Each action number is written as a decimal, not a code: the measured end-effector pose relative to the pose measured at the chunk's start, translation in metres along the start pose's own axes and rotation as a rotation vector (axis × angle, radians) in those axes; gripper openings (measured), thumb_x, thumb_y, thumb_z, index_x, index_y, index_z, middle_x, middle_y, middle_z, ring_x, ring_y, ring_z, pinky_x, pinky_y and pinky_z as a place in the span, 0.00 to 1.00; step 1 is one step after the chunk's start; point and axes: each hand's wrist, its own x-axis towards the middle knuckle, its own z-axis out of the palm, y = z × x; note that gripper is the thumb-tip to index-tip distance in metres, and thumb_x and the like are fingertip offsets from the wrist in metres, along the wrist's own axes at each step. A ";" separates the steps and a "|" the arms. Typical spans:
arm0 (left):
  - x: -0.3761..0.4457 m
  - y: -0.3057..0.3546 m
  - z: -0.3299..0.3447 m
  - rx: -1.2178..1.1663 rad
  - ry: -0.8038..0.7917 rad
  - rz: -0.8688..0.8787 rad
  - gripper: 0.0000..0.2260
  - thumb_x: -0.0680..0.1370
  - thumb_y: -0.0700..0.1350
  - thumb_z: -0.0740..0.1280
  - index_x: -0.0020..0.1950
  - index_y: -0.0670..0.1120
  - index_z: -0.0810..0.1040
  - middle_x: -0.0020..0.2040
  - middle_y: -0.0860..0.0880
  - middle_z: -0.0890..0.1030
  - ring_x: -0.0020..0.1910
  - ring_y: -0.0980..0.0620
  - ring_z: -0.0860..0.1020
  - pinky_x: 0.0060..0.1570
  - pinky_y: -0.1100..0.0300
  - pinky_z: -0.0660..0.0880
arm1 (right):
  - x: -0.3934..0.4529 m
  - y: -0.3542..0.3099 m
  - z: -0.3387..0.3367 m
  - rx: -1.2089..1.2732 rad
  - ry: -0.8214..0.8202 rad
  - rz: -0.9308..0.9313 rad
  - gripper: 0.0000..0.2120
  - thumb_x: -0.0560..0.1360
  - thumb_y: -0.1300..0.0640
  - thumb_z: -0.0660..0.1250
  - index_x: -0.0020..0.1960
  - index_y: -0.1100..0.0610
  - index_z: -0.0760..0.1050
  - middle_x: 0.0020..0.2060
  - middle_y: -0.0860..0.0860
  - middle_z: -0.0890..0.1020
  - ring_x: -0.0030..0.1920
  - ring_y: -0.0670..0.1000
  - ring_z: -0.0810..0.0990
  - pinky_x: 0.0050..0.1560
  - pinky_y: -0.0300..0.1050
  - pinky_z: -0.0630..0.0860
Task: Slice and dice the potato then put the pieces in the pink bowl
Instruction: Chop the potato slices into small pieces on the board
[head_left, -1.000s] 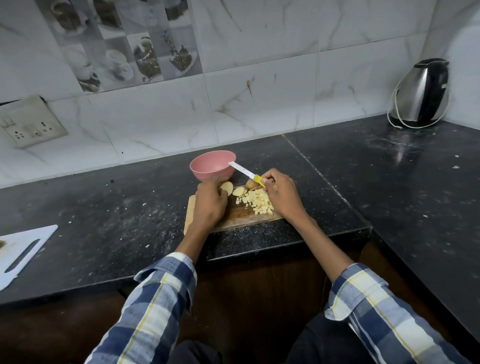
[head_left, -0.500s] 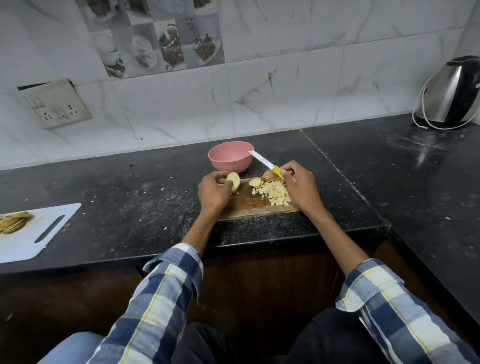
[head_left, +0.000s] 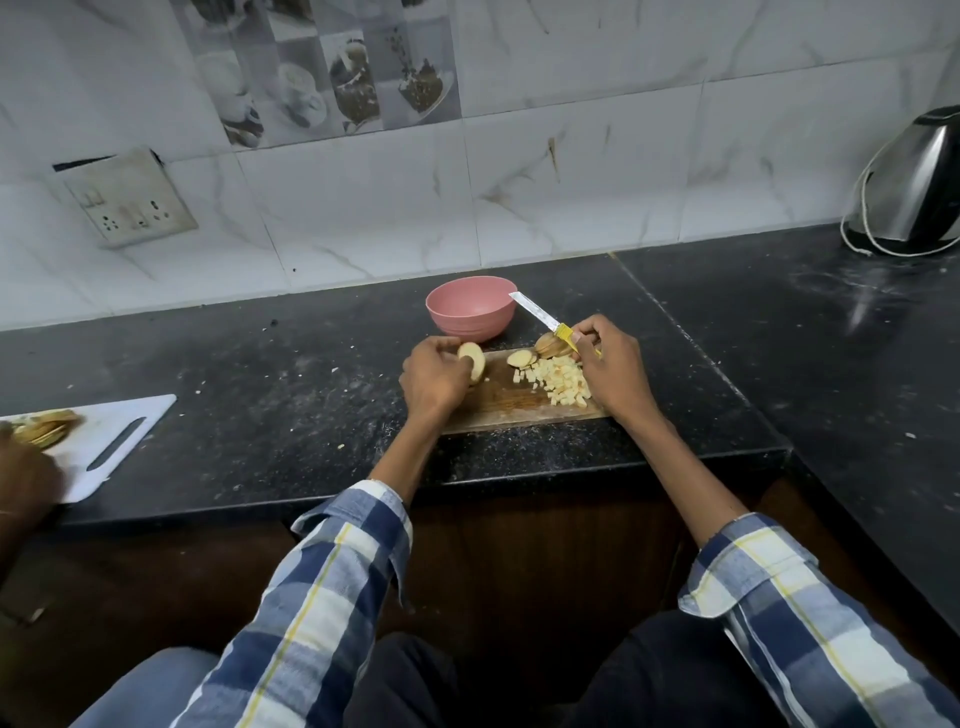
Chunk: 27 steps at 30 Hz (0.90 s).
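Note:
A wooden cutting board (head_left: 498, 402) lies on the black counter in front of me. My left hand (head_left: 434, 376) pinches a potato slice (head_left: 474, 361) at the board's left end. My right hand (head_left: 610, 369) grips the yellow handle of a knife (head_left: 540, 316), its blade pointing up and left toward the pink bowl (head_left: 470, 309). A heap of diced potato (head_left: 561, 384) lies beside my right hand. One loose slice (head_left: 521, 358) and a stack of slices (head_left: 550, 344) sit at the board's far edge. The bowl stands just behind the board.
A white plastic cutting board (head_left: 122, 436) with potato slices (head_left: 44, 427) lies at the far left, where another person's hand (head_left: 26, 480) shows. A steel kettle (head_left: 917, 192) with its cord stands at the back right. A wall socket (head_left: 127, 200) is at the left.
My left hand has lifted a potato slice off the board's left end. The head view has shifted left, bringing the white board and another hand into sight. The right hand keeps the knife.

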 end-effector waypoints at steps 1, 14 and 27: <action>-0.004 0.003 0.002 -0.060 -0.078 -0.013 0.15 0.76 0.38 0.73 0.62 0.48 0.83 0.47 0.51 0.86 0.46 0.50 0.86 0.55 0.49 0.83 | -0.001 -0.001 -0.001 -0.004 -0.001 0.000 0.06 0.84 0.58 0.63 0.49 0.56 0.77 0.41 0.49 0.81 0.43 0.51 0.80 0.45 0.57 0.79; -0.004 -0.007 -0.011 -0.164 -0.079 0.082 0.16 0.73 0.39 0.73 0.59 0.53 0.84 0.40 0.52 0.86 0.40 0.53 0.86 0.51 0.47 0.84 | -0.012 -0.030 -0.007 -0.130 0.064 -0.149 0.03 0.83 0.56 0.64 0.52 0.53 0.76 0.42 0.46 0.81 0.43 0.49 0.80 0.39 0.47 0.73; -0.001 -0.023 -0.027 0.222 -0.285 0.309 0.15 0.72 0.46 0.76 0.58 0.49 0.86 0.55 0.49 0.83 0.53 0.51 0.83 0.59 0.53 0.79 | -0.035 -0.099 0.028 -0.604 -0.123 -0.171 0.09 0.80 0.54 0.65 0.57 0.56 0.78 0.47 0.58 0.83 0.48 0.63 0.82 0.42 0.52 0.73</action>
